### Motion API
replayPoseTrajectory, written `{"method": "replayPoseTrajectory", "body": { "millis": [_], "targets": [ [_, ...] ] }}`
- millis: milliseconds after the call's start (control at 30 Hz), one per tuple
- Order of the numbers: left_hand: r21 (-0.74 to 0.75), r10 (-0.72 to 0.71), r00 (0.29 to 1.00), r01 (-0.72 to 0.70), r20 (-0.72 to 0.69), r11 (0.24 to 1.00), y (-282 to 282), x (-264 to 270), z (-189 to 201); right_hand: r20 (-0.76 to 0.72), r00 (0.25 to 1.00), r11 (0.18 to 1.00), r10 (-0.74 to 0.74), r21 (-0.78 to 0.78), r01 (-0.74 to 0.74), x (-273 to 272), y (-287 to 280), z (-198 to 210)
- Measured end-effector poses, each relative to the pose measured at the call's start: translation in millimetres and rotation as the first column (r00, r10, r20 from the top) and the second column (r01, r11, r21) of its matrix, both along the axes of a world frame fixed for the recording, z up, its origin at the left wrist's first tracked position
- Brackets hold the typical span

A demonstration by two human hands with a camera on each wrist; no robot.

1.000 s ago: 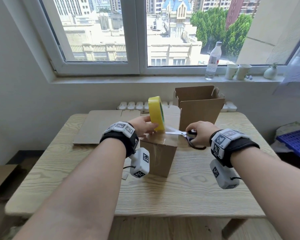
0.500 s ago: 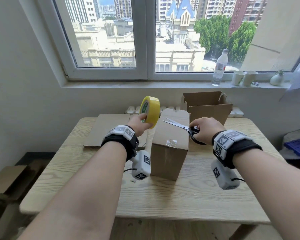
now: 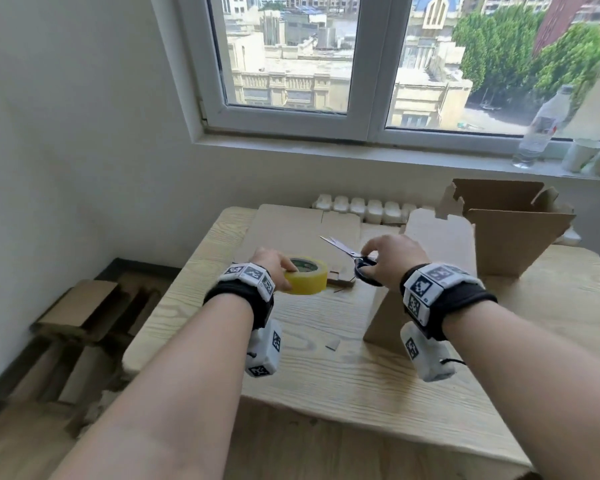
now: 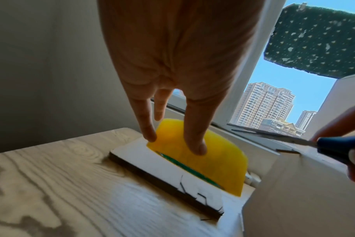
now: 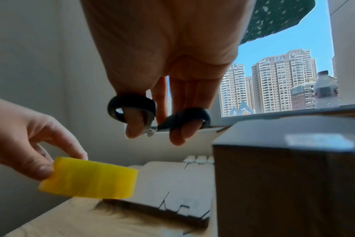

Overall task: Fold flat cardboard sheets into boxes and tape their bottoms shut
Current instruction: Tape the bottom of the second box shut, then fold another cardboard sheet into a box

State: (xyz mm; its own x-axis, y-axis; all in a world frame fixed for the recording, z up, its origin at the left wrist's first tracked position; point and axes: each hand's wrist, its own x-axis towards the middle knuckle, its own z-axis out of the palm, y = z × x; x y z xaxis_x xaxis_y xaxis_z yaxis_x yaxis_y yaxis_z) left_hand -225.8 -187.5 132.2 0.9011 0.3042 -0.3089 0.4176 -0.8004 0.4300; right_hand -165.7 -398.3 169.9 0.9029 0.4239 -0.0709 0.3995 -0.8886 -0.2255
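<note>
My left hand [image 3: 284, 271] grips a yellow tape roll [image 3: 305, 280], lying flat, low over the near edge of a stack of flat cardboard sheets [image 3: 291, 230]. In the left wrist view my fingertips [image 4: 197, 149] press the roll [image 4: 213, 165] by the sheets [image 4: 168, 166]. My right hand [image 3: 371, 261] holds dark-handled scissors [image 3: 343, 249], blades pointing left and slightly apart. My thumb and a finger sit in the scissors' loops [image 5: 132, 105]. A folded box [image 3: 440, 237] stands to the right, with a strip of clear tape [image 5: 318, 141] on its top.
A second box [image 3: 513, 237] with raised flaps stands behind the folded one. A bottle [image 3: 541, 126] and cups [image 3: 582, 155] sit on the windowsill. Cardboard pieces [image 3: 80, 313] lie on the floor left of the wooden table [image 3: 326, 375].
My left hand has carried the tape roll down and left from beside the box top, turning it flat by the sheets. The scissors have moved left, off the box. My view has turned left.
</note>
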Motion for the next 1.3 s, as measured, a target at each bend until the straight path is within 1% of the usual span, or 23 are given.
{"method": "replayPoseTrajectory", "body": {
  "millis": [100, 167, 367, 467, 600, 767, 867, 1000, 1167, 1300],
  "targets": [
    [-0.015, 0.013, 0.997, -0.015, -0.075, 1.0, 25.0, -6.6, -28.0, -0.071, 0.997, 0.999, 0.008, -0.051, -0.011, -2.5, 23.7, -26.9],
    [-0.028, 0.049, 0.994, -0.052, -0.097, 0.998, 39.7, -10.3, -48.3, -0.115, 0.993, 0.995, 0.008, -0.098, -0.02, -2.6, 37.0, -45.4],
    [-0.044, 0.151, 0.986, -0.155, -0.078, 0.987, 74.9, -17.0, -106.5, -0.207, 0.978, 0.987, -0.03, -0.158, -0.003, -5.6, 67.1, -106.4],
    [-0.071, 0.144, 0.985, -0.151, -0.093, 0.986, 86.5, -23.2, -130.2, -0.275, 0.96, 0.985, -0.06, -0.172, 0.012, -9.3, 78.0, -139.0],
    [-0.136, 0.114, 0.99, -0.124, -0.078, 0.983, 94.6, -30.3, -150.5, -0.323, 0.945, 0.985, -0.05, -0.173, -0.007, -13.5, 92.5, -171.7],
    [-0.14, 0.15, 0.988, -0.155, -0.046, 0.978, 97.3, -31.0, -165.2, -0.339, 0.94, 0.976, -0.037, -0.216, -0.04, -18.4, 109.3, -192.2],
    [-0.167, 0.179, 0.981, -0.19, -0.08, 0.967, 95.5, -29.3, -170.7, -0.345, 0.938, 0.969, -0.035, -0.243, -0.054, -22.0, 114.8, -200.2],
    [-0.159, 0.212, 0.973, -0.224, -0.087, 0.962, 94.3, -25.4, -176.1, -0.365, 0.93, 0.964, -0.046, -0.26, -0.054, -24.4, 116.9, -203.3],
    [-0.155, 0.264, 0.958, -0.279, -0.109, 0.948, 97.0, -21.7, -179.6, -0.368, 0.93, 0.944, -0.015, -0.31, -0.108, -23.8, 115.7, -204.7],
    [-0.104, 0.308, 0.941, -0.323, -0.141, 0.941, 96.3, -19.2, -179.9, -0.344, 0.939, 0.928, -0.003, -0.351, -0.125, -23.4, 114.2, -207.8]
  ]
}}
